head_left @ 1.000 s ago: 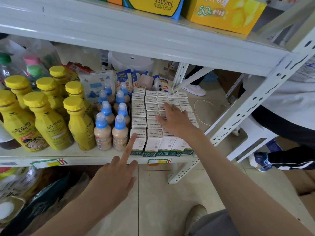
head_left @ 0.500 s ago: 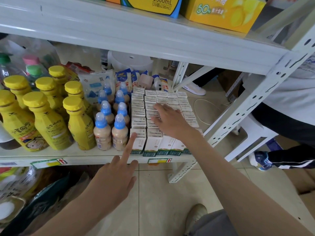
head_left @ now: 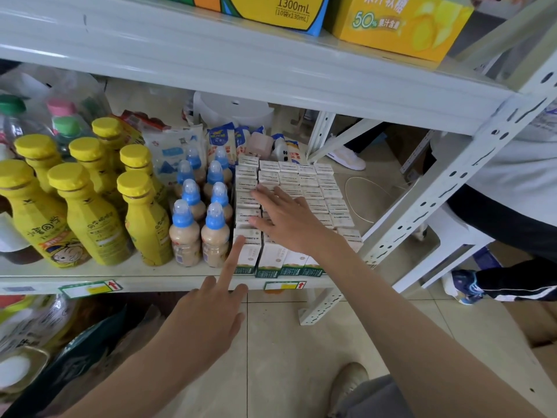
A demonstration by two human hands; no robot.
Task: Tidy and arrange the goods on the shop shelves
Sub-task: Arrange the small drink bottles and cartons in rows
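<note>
Head view. The right hand [head_left: 289, 218] lies flat, palm down, fingers straight and spread on the tops of the block of small milk cartons [head_left: 304, 176]. It grasps nothing and only presses. The left hand [head_left: 208, 321] reaches up from below the shelf. Its index finger is extended, with the tip on the top front edge of the front-left carton [head_left: 248, 256]. The other fingers are folded in and hold nothing.

The carton block sits at the right end of the middle shelf [head_left: 150, 279], in tight rows running front to back. The front row stands just at the lip, above the price tag [head_left: 284, 286].

Risks, as judged:
- The left column touches or nearly touches the blue-capped bottles [head_left: 185, 233]. A sideways shove from the flat hand would pass through the block and rock these narrow, top-heavy bottles. Beyond them the yellow bottles [head_left: 144, 224] stand close, so one could topple the next.
- The index finger pushes high on the front-left carton. If the base drags, the carton tilts instead of sliding.
- A forward drag by the palm would carry the front row off the lip onto the floor.
- The rightmost cartons [head_left: 349, 236] stand at the open shelf end beside the perforated upright [head_left: 452, 188], with no visible side stop. A rightward slide could drop them.
- Uneven palm pressure may crush the thin carton tops.
</note>
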